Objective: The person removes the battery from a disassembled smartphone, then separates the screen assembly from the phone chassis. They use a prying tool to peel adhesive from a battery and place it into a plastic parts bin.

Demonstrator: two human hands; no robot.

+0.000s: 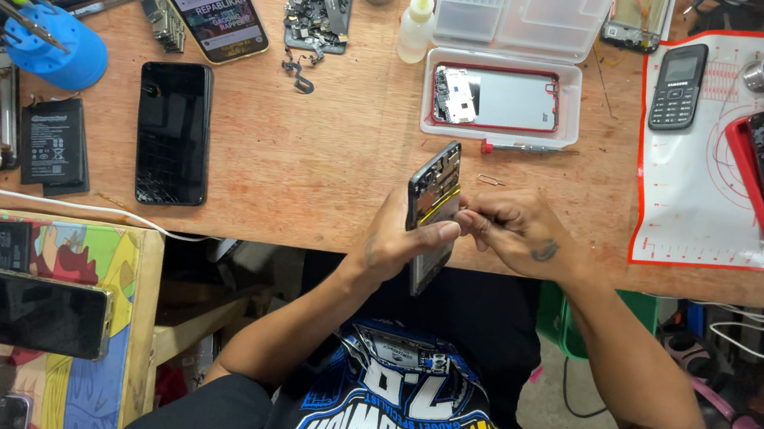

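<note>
Opened phone (431,210) is gripped edge-on in left hand (395,241), just below the white tray (497,131) at desk edge. Right hand (519,229) fingers pinched at its side; what's pinched can't be told. Prob. mid-disassembly; fine, steady pull needed next.

Left hand (395,242) covers the lower part of the opened phone (432,210); what the right hand (517,229) fingertips pinch is too small to tell.

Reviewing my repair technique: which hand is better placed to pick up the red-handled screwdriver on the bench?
Probably the right hand: the screwdriver lies just beyond it, and it only pinches at the opened phone, while the left hand supports the phone.
</note>
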